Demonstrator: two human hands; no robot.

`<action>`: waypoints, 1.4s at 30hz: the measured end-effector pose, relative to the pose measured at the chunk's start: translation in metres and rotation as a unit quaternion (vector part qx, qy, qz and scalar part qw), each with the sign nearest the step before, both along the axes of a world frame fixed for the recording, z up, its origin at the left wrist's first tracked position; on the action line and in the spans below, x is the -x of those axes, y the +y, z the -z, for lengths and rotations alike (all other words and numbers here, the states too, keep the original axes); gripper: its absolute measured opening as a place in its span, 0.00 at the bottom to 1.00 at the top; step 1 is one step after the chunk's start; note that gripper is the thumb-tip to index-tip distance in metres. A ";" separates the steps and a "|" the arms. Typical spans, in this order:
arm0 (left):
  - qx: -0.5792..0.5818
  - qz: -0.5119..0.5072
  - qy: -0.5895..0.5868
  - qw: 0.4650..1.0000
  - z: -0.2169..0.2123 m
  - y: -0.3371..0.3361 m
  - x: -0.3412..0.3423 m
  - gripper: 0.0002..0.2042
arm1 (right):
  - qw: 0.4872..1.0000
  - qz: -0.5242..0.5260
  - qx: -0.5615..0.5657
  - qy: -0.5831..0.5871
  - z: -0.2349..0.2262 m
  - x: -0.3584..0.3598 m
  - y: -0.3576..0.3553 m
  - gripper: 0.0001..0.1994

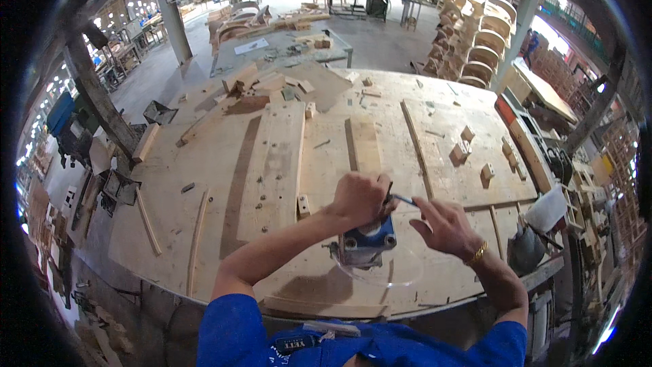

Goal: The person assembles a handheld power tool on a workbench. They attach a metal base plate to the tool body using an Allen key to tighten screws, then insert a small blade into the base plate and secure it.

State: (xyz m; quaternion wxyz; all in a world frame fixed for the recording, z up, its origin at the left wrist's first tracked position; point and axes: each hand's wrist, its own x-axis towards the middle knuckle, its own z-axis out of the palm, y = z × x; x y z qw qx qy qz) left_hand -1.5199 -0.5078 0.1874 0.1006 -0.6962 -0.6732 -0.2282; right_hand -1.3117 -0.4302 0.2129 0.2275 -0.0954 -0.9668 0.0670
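Note:
My left hand (361, 198) is closed at the top of a blue and silver power tool (367, 239) that stands on the wooden workbench. Much of that tool is hidden under the hand, so its exact kind does not show. A clear curved strip (411, 275), perhaps a hose or plastic edge, loops beside its base. Just to the right, my right hand (445, 225) pinches a thin dark metal rod (404, 199), whose other end meets the tool by my left fingers. Whether the rod is a wrench or another hand tool cannot be made out.
On the bench (326, 163) lie a long drilled board (275, 163), a shorter board (367, 144) and narrow strips (198, 241). Small wooden blocks (462, 149) sit at the right, offcuts (272, 85) at the far left. Curved wooden parts (485, 47) are stacked beyond.

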 end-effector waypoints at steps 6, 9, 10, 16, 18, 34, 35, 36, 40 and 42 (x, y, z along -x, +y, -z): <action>0.047 -0.009 -0.037 0.998 -0.004 0.036 0.003 0.17 | 0.986 -0.036 -0.070 0.144 -0.017 0.012 -0.021 0.24; 0.089 -0.052 -0.032 0.994 0.001 0.049 0.015 0.19 | 0.976 -0.012 -0.005 0.219 -0.044 -0.009 -0.121 0.10; 0.090 -0.064 -0.027 0.994 0.006 0.048 0.023 0.20 | 0.967 -0.033 0.011 0.254 -0.045 -0.017 -0.145 0.10; 0.054 0.034 0.013 0.998 0.010 0.062 -0.019 0.20 | 0.954 0.199 -0.048 0.219 0.088 0.021 0.098 0.12; -0.163 0.030 0.097 0.981 -0.017 0.058 0.001 0.18 | 0.906 0.138 0.021 0.400 0.106 0.043 0.108 0.13; 0.130 0.127 -0.053 0.982 -0.032 -0.027 0.034 0.31 | 0.991 -0.073 -0.034 0.106 -0.028 0.013 0.062 0.05; 0.116 0.157 -0.144 0.970 -0.023 -0.033 0.048 0.32 | 0.990 -0.018 -0.026 0.136 -0.037 0.008 0.052 0.05; 0.115 0.170 -0.237 0.949 -0.012 -0.036 0.052 0.33 | 0.982 -0.010 0.079 0.169 -0.047 0.007 0.041 0.05; 0.110 0.207 -0.479 0.846 0.018 -0.033 0.053 0.35 | 0.998 0.008 0.024 0.052 -0.058 0.013 0.002 0.14; 0.106 0.222 -0.540 0.805 0.023 -0.033 0.052 0.33 | 0.988 0.051 0.140 -0.028 -0.040 0.021 -0.012 0.11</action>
